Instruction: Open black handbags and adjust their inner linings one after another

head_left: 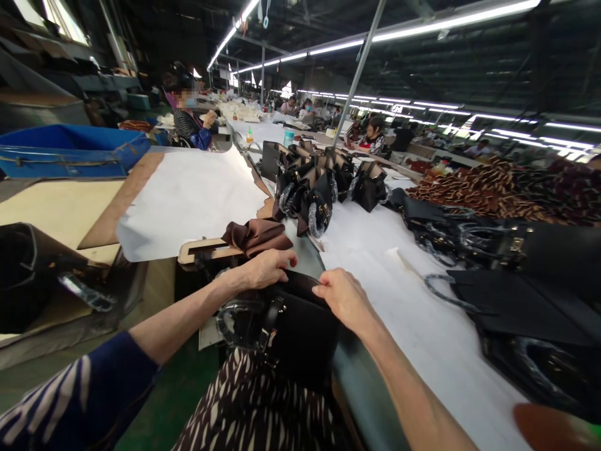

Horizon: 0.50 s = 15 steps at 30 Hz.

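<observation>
A black handbag [300, 338] rests against my lap, with gold-coloured fittings and plastic-wrapped handles on its left side. My right hand [345, 297] pinches the bag's upper edge between thumb and fingers. At the other end of that edge, my left hand [265, 269] is closed with its fingertips on the rim, the index finger lifted a little. Bunched brown lining [258, 237] lies just beyond my left hand, over a pale slotted board [201, 249]. The bag's inside is mostly hidden.
Several black handbags [319, 181] crowd the table ahead. More lie along the right on white sheeting [389, 269]. To the left are a blue bin [70, 150], a white sheet [188, 200] and an open dark bag [28, 269]. Co-workers [192, 119] sit farther back.
</observation>
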### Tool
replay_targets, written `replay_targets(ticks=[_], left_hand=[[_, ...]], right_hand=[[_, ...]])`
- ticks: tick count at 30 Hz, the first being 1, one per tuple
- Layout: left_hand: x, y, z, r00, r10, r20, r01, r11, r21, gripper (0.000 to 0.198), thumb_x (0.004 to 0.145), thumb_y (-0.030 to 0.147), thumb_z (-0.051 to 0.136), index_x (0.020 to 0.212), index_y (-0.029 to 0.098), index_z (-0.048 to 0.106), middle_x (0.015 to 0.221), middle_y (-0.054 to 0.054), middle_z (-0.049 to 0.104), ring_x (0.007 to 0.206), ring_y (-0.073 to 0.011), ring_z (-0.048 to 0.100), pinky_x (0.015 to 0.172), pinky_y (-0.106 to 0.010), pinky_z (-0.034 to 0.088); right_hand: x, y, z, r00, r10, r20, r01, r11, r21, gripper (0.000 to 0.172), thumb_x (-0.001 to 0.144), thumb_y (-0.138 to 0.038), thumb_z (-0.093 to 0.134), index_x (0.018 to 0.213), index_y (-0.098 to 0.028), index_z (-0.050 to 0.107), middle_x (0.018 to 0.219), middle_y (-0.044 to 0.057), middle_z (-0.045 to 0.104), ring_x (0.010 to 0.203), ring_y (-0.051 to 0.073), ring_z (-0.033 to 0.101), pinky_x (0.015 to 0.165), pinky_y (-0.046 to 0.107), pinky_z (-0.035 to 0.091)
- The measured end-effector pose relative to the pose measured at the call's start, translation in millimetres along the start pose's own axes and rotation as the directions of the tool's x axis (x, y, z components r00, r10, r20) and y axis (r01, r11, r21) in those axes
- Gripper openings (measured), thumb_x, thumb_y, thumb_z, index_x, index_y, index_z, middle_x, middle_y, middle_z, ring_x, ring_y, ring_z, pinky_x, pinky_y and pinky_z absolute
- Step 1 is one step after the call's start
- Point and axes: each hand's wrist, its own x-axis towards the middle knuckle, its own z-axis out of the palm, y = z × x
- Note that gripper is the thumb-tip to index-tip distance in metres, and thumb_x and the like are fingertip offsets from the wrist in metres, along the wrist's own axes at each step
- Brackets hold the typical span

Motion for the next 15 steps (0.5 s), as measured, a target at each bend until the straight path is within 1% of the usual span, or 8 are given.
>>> replay_targets(ticks=[2, 5, 6, 8, 10, 12, 14, 15], left_hand=[[-25.8, 4.9, 6.5, 1.0, 0.011, 0.016, -0.011, 1.0, 0.021, 0.028, 0.065, 0.011, 0.052, 0.092, 0.02, 0.052, 0.073, 0.003, 0.057, 0.071, -0.0148, 0.053, 0.063, -0.021, 0.036], [-69.1, 6.2, 30.0, 0.997, -0.056, 0.058, 0.055, 0.998, 0.023, 0.028, 0.069, 0.01, 0.049, 0.094, 0.023, 0.053, 0.077, 0.003, 0.06, 0.073, -0.0151, 0.056, 0.065, -0.022, 0.038], [-81.1, 5.7, 38.0, 0.994, -0.09, 0.069, 0.089, 0.996, 0.014, 0.027, 0.071, 0.011, 0.048, 0.095, 0.023, 0.052, 0.077, 0.003, 0.06, 0.073, -0.0154, 0.057, 0.066, -0.023, 0.038], [-97.8, 4.4, 50.0, 0.99, -0.139, 0.031, 0.139, 0.99, 0.017, 0.025, 0.076, 0.011, 0.045, 0.097, 0.024, 0.052, 0.081, 0.002, 0.061, 0.076, -0.0161, 0.058, 0.069, -0.024, 0.04], [-104.2, 2.4, 55.8, 0.992, -0.118, -0.047, 0.119, 0.993, 0.026, 0.025, 0.078, 0.01, 0.045, 0.098, 0.023, 0.051, 0.091, 0.0, 0.061, 0.085, -0.0167, 0.057, 0.075, -0.025, 0.04], [-103.6, -0.5, 57.0, 0.994, -0.029, -0.106, 0.033, 0.999, 0.032, 0.024, 0.079, 0.009, 0.046, 0.098, 0.023, 0.052, 0.105, -0.001, 0.059, 0.096, -0.0168, 0.054, 0.084, -0.027, 0.039], [-100.6, -4.4, 56.6, 0.991, 0.042, -0.123, -0.038, 0.999, 0.034, 0.023, 0.08, 0.008, 0.048, 0.097, 0.022, 0.053, 0.113, -0.001, 0.055, 0.102, -0.0172, 0.051, 0.09, -0.028, 0.037], [-99.3, -6.4, 56.4, 0.991, 0.051, -0.126, -0.048, 0.998, 0.03, 0.022, 0.08, 0.009, 0.049, 0.097, 0.022, 0.054, 0.114, -0.001, 0.055, 0.102, -0.0173, 0.05, 0.091, -0.029, 0.037]], right_hand=[[-22.9, -2.3, 12.1, 1.0, -0.014, 0.012, 0.014, 1.0, 0.018, 0.02, 0.075, -0.028, 0.055, 0.057, -0.02, 0.055, 0.058, -0.001, 0.054, 0.056, 0.012, 0.046, 0.051, 0.025, 0.025], [-52.4, -2.0, 34.3, 0.996, -0.031, 0.082, 0.022, 0.994, 0.104, 0.021, 0.075, -0.024, 0.054, 0.055, -0.02, 0.053, 0.053, -0.002, 0.051, 0.052, 0.011, 0.043, 0.051, 0.025, 0.023], [-58.8, -2.0, 39.4, 0.993, -0.036, 0.112, 0.02, 0.99, 0.137, 0.02, 0.076, -0.024, 0.054, 0.056, -0.02, 0.053, 0.052, -0.003, 0.051, 0.052, 0.011, 0.043, 0.05, 0.025, 0.023], [-64.7, -3.1, 44.4, 0.988, -0.042, 0.148, 0.017, 0.986, 0.167, 0.018, 0.076, -0.025, 0.054, 0.059, -0.021, 0.055, 0.054, -0.003, 0.053, 0.055, 0.011, 0.046, 0.051, 0.024, 0.023], [-62.8, -5.6, 44.6, 0.988, -0.04, 0.151, 0.018, 0.989, 0.144, 0.016, 0.076, -0.025, 0.054, 0.061, -0.021, 0.056, 0.059, -0.002, 0.056, 0.06, 0.012, 0.049, 0.052, 0.024, 0.024], [-56.9, -8.4, 43.7, 0.989, -0.038, 0.146, 0.023, 0.994, 0.106, 0.015, 0.076, -0.024, 0.055, 0.061, -0.021, 0.057, 0.062, -0.001, 0.059, 0.063, 0.014, 0.05, 0.053, 0.024, 0.024], [-50.7, -10.3, 44.1, 0.989, -0.031, 0.146, 0.018, 0.996, 0.087, 0.014, 0.076, -0.025, 0.056, 0.062, -0.021, 0.057, 0.063, -0.001, 0.06, 0.064, 0.014, 0.051, 0.054, 0.025, 0.024], [-48.2, -10.9, 44.9, 0.989, -0.027, 0.145, 0.015, 0.996, 0.083, 0.014, 0.076, -0.025, 0.056, 0.062, -0.022, 0.058, 0.063, -0.001, 0.06, 0.064, 0.014, 0.051, 0.054, 0.025, 0.024]])
